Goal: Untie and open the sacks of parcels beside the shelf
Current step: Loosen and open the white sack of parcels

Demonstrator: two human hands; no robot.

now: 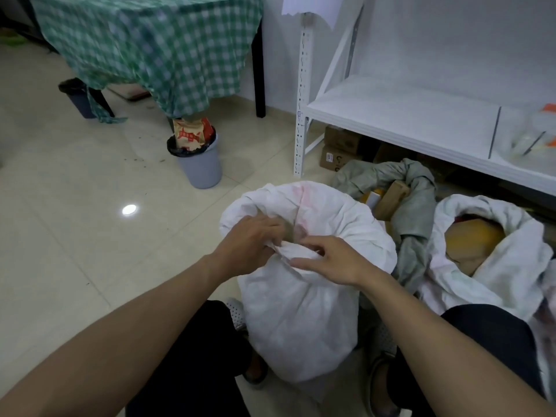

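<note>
Gripping the bunched neck of the closed white sack (301, 311) at the centre of the frame, both hands sit close together. The left hand (249, 245) has its fingers curled into the gathered cloth, with the tips buried in the folds. The right hand (334, 263) lies just beside it, thumb and fingers bent round a fold of the same neck, pinching it. Cloth and fingers hide the spot between them, so I cannot tell whether a tie or knot is there. This sack stands upright on the tiled floor (75, 236) between the person's knees, its upper part bulging behind the hands and marked with a faint pink stain.

Just right of it, a grey sack (415, 206) sits with its mouth rolled open, showing a brown box (391, 200). At the right edge, an open white sack (493, 275) shows a yellow parcel (475, 239) inside. Both lie in front of the white metal shelf (406, 115) in the upper right, with cardboard boxes (340, 149) under its lowest board.

In the upper left stands a bench (258, 70) draped with a green checked cloth (150, 49). A grey bin (201, 167) lined in black stands below the cloth's edge, holding a red-and-brown paper bag (189, 135). A 2nd bin (79, 100) stands under the bench at the left.
</note>
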